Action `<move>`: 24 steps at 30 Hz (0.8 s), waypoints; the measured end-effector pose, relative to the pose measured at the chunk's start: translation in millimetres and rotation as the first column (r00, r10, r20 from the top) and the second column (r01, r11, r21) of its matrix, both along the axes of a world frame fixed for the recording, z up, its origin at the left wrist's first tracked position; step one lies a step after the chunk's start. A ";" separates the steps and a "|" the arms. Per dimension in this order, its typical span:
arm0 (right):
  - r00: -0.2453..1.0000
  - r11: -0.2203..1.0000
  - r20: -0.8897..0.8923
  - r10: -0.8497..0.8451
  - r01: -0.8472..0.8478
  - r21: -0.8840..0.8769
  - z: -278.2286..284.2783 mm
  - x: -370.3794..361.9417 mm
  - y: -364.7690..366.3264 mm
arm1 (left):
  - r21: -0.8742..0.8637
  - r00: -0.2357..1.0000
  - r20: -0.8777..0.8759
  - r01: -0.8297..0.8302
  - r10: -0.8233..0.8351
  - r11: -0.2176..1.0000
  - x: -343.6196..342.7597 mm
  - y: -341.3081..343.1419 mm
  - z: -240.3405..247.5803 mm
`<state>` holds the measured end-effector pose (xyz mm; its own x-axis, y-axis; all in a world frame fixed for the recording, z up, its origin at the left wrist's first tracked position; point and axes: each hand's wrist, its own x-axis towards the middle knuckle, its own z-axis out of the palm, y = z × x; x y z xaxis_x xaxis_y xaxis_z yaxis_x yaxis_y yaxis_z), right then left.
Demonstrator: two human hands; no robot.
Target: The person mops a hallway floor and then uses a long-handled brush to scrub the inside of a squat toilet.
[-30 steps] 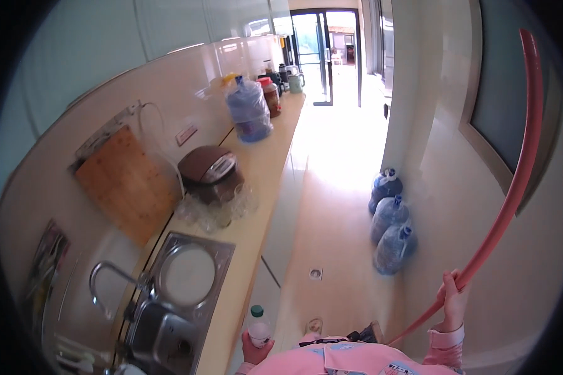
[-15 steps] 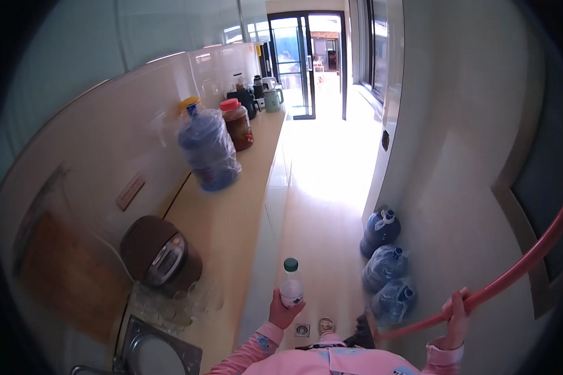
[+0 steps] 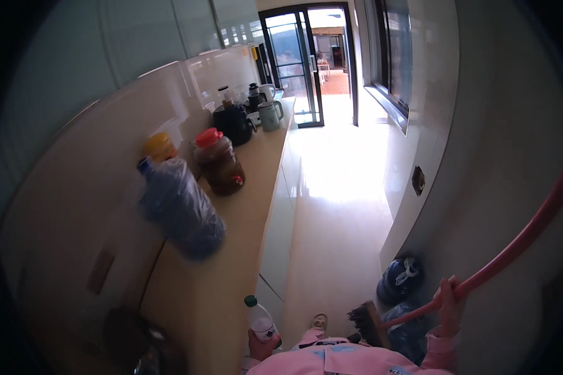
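Note:
My left hand (image 3: 261,345) is wrapped around a small clear plastic bottle (image 3: 263,322) with a green cap and a label. It is held upright, tilted slightly left, beside the counter's front edge. At the lower right my right hand (image 3: 448,304) grips the pink handle (image 3: 503,253) of a broom. The handle slants up to the right edge of the view. Its dark bristle head (image 3: 370,324) hangs near my body, a little above or on the floor; I cannot tell which.
On the counter (image 3: 231,275) at left stand a bagged blue water jug (image 3: 184,212), a red-lidded jar (image 3: 220,165), kettles and a blurred rice cooker (image 3: 141,347). Blue water jugs (image 3: 397,284) line the right wall's foot. A sliding glass door (image 3: 291,69) stands partly open ahead.
I have moved forward along the counter, so the jugs and jar appear nearer. The bottle has shifted left and lower. The broom head has come into fuller view.

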<state>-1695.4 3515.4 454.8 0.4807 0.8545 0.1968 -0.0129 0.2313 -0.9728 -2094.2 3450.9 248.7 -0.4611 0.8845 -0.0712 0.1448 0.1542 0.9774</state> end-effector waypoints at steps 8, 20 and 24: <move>0.994 0.993 0.065 -0.091 0.095 -0.066 29.1 -8.2 182.4 | 0.006 0.948 -0.260 0.191 -0.183 0.982 3.8 259.5 6.7; 0.975 0.967 0.097 -0.198 0.211 -0.145 -4.8 38.3 482.3 | 0.140 0.899 -0.303 0.369 -0.315 0.919 69.2 621.0 12.6; 0.998 0.981 0.006 -0.058 0.058 -0.184 -1.9 38.4 587.9 | -0.017 0.882 -0.265 0.400 -0.390 0.916 45.9 676.4 12.0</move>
